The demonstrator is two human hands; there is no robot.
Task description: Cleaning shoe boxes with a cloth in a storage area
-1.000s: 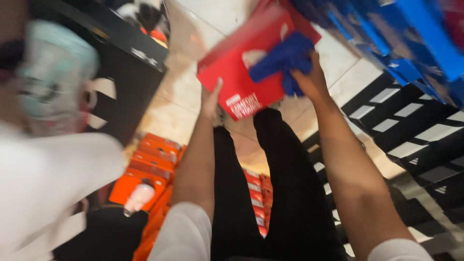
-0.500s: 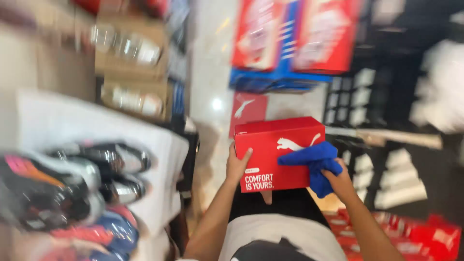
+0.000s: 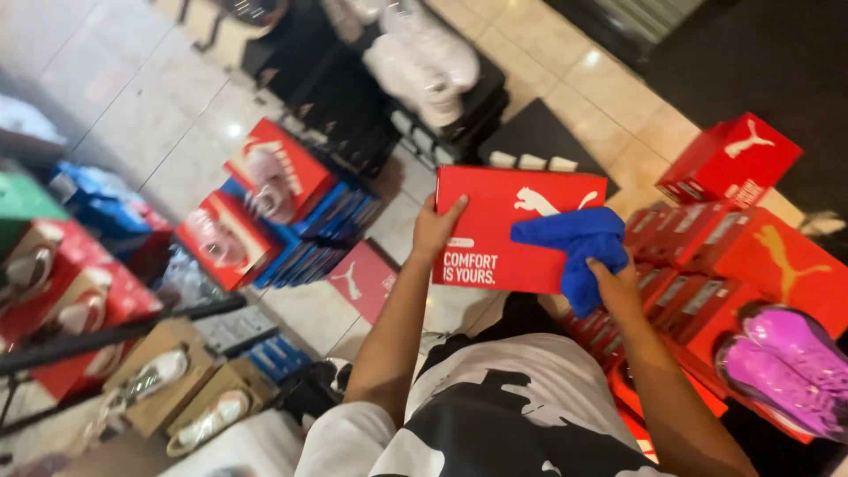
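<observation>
**Red box held at centre frame**

The left hand [image 3: 435,228] grips the left edge of a red shoebox [image 3: 495,231] with white lettering, fingers curled over its top. The right hand [image 3: 616,284] clutches a blue cloth [image 3: 574,243] against the box's right end. More red boxes [image 3: 730,161] are stacked at right; purple shoes [image 3: 782,367] lie lower right.

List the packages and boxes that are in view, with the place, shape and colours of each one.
Red shoebox: held between the left hand and right hand, flat, white emblem and lettering.
Blue cloth: pressed on its lid.
Red box: on the floor, upper right, white emblem.
Stacked red boxes: right side, under purple shoes.
Red and blue boxes: left stack, white shoes on top.
Brown cardboard boxes: lower left, open, shoes inside.
</observation>
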